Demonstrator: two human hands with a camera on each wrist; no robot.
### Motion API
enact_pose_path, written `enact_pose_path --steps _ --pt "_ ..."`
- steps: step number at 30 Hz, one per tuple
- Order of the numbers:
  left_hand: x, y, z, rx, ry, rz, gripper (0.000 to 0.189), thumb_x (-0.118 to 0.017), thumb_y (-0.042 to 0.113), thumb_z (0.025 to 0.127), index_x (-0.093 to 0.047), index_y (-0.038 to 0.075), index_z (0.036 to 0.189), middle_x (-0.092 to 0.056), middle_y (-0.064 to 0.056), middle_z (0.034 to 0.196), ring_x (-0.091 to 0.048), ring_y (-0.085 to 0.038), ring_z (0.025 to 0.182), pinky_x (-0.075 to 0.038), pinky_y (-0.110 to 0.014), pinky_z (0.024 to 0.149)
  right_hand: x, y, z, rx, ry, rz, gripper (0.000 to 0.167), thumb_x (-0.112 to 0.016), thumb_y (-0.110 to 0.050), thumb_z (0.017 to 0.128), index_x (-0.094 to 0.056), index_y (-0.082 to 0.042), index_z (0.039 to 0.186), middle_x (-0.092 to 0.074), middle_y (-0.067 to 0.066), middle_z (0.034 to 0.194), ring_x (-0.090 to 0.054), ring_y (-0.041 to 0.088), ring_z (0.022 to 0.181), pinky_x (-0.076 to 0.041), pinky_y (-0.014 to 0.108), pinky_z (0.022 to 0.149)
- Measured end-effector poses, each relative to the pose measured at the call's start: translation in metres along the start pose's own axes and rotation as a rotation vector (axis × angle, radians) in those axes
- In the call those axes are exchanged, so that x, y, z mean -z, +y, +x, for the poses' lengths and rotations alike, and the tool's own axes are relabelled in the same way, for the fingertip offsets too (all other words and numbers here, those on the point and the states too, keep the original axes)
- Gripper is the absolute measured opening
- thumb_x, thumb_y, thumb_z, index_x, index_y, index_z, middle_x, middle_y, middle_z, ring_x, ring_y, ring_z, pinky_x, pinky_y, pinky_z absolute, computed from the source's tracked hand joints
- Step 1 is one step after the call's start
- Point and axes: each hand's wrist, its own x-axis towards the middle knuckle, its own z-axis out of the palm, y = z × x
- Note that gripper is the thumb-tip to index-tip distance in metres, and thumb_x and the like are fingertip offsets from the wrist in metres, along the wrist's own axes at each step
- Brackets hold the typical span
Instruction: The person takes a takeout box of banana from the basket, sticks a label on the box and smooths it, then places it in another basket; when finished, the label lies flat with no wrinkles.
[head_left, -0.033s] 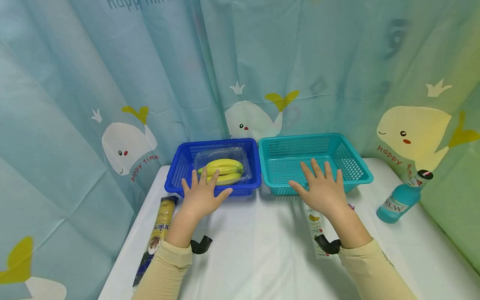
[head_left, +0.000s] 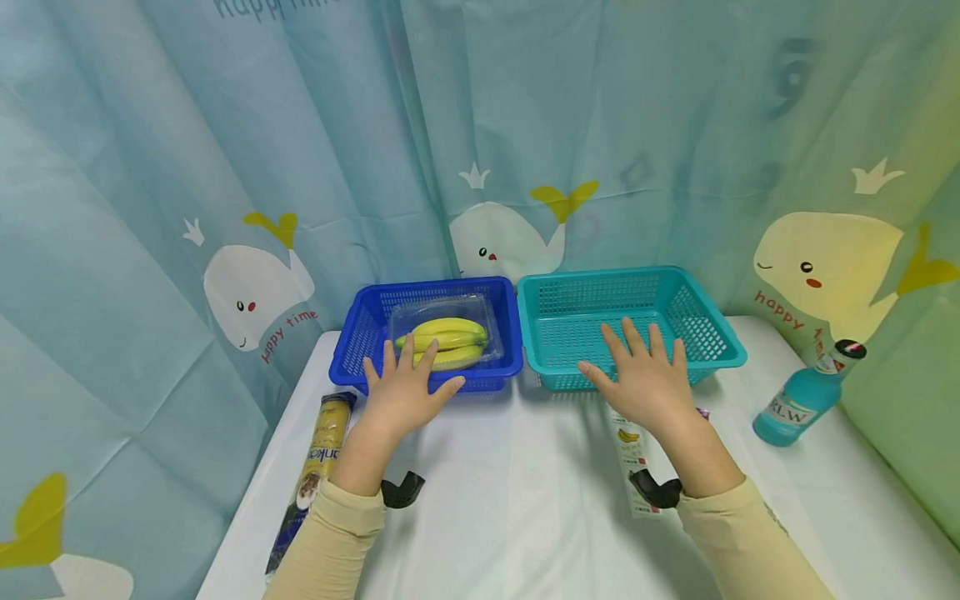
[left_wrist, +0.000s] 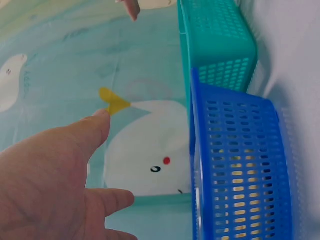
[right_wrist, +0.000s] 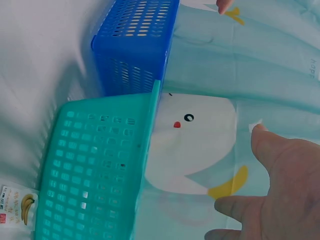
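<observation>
With fingers spread, my left hand (head_left: 401,396) hovers palm down before the blue basket (head_left: 348,373). Inside that basket a clear plastic tray (head_left: 405,315) holds yellow bananas (head_left: 450,329), partly hidden by my fingertips. My right hand (head_left: 651,385), fingers likewise spread, is over the front edge of the teal basket (head_left: 720,365). Neither hand holds anything. Under the right hand and wrist lies a narrow white packet (head_left: 633,462) with a banana picture, partly covered. Both wrist views show the hands, left (left_wrist: 55,185) and right (right_wrist: 295,185), apart from the baskets.
Left of my left forearm lies a long yellow and dark blue packet (head_left: 322,446), partly behind the sleeve. A blue bottle (head_left: 798,404) with a dark cap leans at the right on the white tabletop (head_left: 517,500). A whale-print curtain (head_left: 637,108) hangs behind the baskets.
</observation>
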Motion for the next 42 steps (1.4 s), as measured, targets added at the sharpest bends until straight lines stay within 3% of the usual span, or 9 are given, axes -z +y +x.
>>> enact_pose_path --steps 7,14,21,28,38,42 --pt "0.000 -0.003 0.000 0.005 -0.007 -0.014 0.088 -0.025 0.085 0.087 -0.012 0.036 0.159 -0.002 -0.012 0.168 0.007 -0.045 0.151 0.004 -0.073 0.115 -0.001 -0.002 0.001 0.015 -0.026 0.032 0.093 -0.023 -0.079 0.092 -0.015 -0.017 0.160 -0.007 0.022 0.165 0.000 0.055 0.147 0.004 0.074 0.114" --pt "0.004 -0.010 0.006 -0.002 -0.018 -0.092 0.082 -0.030 0.077 0.093 -0.016 0.031 0.159 -0.008 -0.015 0.167 0.003 -0.046 0.151 0.004 -0.073 0.115 0.000 -0.015 0.014 0.091 -0.036 0.172 0.088 -0.028 -0.072 0.097 -0.023 -0.008 0.158 -0.019 0.028 0.161 -0.019 0.054 0.145 -0.019 0.071 0.115" --pt "0.009 -0.028 0.027 0.002 -0.043 -0.222 0.084 -0.028 0.075 0.094 -0.019 0.023 0.160 -0.012 -0.018 0.166 -0.003 -0.048 0.151 -0.003 -0.072 0.117 0.002 -0.039 0.047 0.125 -0.092 0.365 0.090 -0.030 -0.076 0.093 -0.027 -0.013 0.157 -0.028 0.018 0.161 -0.025 0.043 0.148 -0.026 0.066 0.116" --pt "0.016 -0.049 0.049 0.021 -0.080 -0.383 0.082 -0.032 0.068 0.098 -0.017 0.014 0.159 -0.017 -0.017 0.165 -0.013 -0.041 0.152 -0.017 -0.064 0.120 0.003 -0.067 0.080 0.120 -0.155 0.498 0.084 -0.035 -0.072 0.095 -0.028 -0.016 0.156 -0.035 0.012 0.159 -0.042 0.037 0.140 -0.041 0.060 0.108" --pt "0.019 -0.069 0.076 0.096 -0.147 -0.518 0.086 -0.028 0.072 0.097 -0.012 0.015 0.160 -0.014 -0.014 0.166 -0.014 -0.040 0.152 -0.018 -0.063 0.120 0.001 -0.093 0.118 0.069 -0.279 0.588 0.080 -0.036 -0.071 0.096 -0.030 -0.019 0.156 -0.032 0.010 0.160 -0.034 0.037 0.145 -0.033 0.062 0.114" --pt "0.019 -0.075 0.084 0.131 -0.160 -0.550 0.085 -0.028 0.070 0.097 -0.013 0.015 0.160 -0.014 -0.013 0.166 -0.014 -0.040 0.152 -0.019 -0.063 0.120 -0.005 -0.101 0.135 0.040 -0.350 0.712 0.082 -0.039 -0.071 0.095 -0.029 -0.017 0.156 -0.034 0.010 0.159 -0.040 0.034 0.142 -0.036 0.055 0.115"
